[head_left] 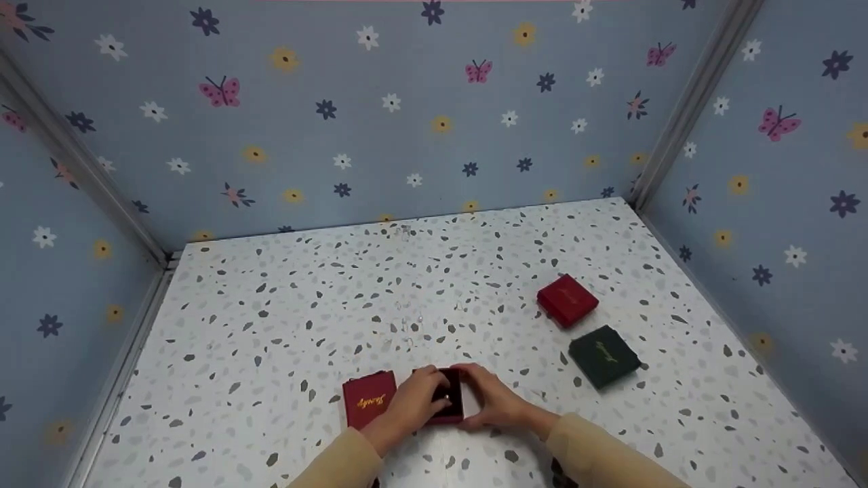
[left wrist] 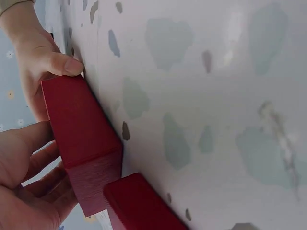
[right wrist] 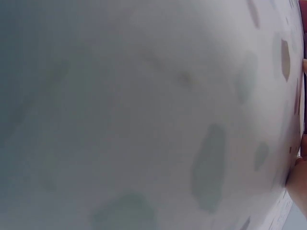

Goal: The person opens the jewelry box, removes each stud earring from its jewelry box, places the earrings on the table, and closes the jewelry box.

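Observation:
Low on the table in the head view is an uncovered red box [head_left: 456, 411] with a dark inside. My left hand [head_left: 413, 400] reaches over its left side, fingertips and thumb dipping inside around a tiny shiny object [head_left: 447, 398]. I cannot tell whether they pinch it. At the right, my right hand [head_left: 498, 400] grips the box, fingers at the far corner and thumb at the near one. The left wrist view shows the red side of the box [left wrist: 84, 120] between both hands. Beside the left wrist lies a closed red box [head_left: 369, 396] with gold lettering, partly hidden.
A second closed red box [head_left: 567, 300] and a dark green box [head_left: 604, 356] sit toward the right on the speckled white table [head_left: 305, 305]. Blue flower-patterned walls [head_left: 407, 102] stand behind and on both sides. The right wrist view holds mostly blurred tabletop [right wrist: 158, 120].

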`<action>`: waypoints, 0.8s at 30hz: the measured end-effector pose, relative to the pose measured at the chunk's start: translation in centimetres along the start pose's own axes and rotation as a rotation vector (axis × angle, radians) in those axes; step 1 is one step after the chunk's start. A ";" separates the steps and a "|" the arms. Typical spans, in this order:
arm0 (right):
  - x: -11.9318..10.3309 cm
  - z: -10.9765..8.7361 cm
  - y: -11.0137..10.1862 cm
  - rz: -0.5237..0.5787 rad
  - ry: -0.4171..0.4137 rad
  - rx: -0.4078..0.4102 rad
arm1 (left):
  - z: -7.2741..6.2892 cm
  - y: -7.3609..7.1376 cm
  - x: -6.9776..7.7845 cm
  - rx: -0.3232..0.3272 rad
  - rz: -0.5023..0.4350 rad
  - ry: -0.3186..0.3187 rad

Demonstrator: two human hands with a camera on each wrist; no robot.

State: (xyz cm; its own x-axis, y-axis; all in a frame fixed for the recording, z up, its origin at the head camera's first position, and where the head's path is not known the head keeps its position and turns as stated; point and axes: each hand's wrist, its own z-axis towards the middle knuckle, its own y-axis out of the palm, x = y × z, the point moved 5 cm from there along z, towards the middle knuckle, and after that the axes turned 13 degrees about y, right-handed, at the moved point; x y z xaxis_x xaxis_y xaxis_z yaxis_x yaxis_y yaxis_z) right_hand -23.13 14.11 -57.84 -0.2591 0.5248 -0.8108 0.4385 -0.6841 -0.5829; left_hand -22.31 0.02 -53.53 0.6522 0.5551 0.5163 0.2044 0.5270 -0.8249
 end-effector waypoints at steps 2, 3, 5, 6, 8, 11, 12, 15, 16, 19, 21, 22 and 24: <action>0.0 0.0 0.0 0.000 -0.015 0.001 | -0.1 0.1 -0.1 0.008 -0.011 -0.003; 0.0 0.0 0.0 -0.001 -0.024 0.003 | -0.1 0.2 -0.1 0.011 -0.014 -0.003; -0.1 0.0 0.0 -0.004 -0.047 0.008 | -0.2 0.3 -0.2 0.018 -0.018 -0.002; -0.2 0.0 0.0 -0.006 -0.057 0.011 | -0.2 0.3 -0.3 0.021 -0.020 -0.002; -0.3 0.0 0.0 -0.008 -0.069 0.013 | -0.3 0.4 -0.4 0.032 -0.025 -0.005; -0.3 -0.1 0.0 -0.005 -0.061 0.013 | -0.4 0.6 -0.5 0.054 -0.030 0.003; -0.3 -0.1 0.0 -0.004 -0.053 0.013 | -0.5 0.6 -0.5 0.061 -0.032 0.005; -0.2 -0.1 0.0 -0.004 -0.022 0.009 | -0.7 0.7 -0.6 0.088 -0.033 0.014; -0.2 -0.1 0.0 -0.006 -0.015 0.009 | -0.8 0.7 -0.6 0.100 -0.036 0.022; -0.1 0.0 0.1 -0.008 0.003 0.005 | -0.9 0.7 -0.5 0.131 -0.039 0.046; 0.0 0.0 0.1 -0.008 0.008 0.005 | -1.0 0.7 -0.4 0.147 -0.044 0.060; 0.0 0.0 0.1 -0.008 0.007 0.005 | -1.0 0.7 -0.4 0.153 -0.047 0.064; 0.0 0.0 0.1 -0.006 0.012 0.005 | -1.0 0.7 -0.5 0.154 -0.053 0.056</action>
State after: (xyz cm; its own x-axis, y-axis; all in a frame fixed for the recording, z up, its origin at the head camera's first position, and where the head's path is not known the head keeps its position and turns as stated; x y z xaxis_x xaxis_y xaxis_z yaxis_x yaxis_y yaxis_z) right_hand -23.09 14.05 -57.89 -0.2517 0.5352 -0.8064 0.4327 -0.6831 -0.5884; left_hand -21.77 -0.52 -54.60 0.6841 0.4890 0.5412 0.1282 0.6498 -0.7492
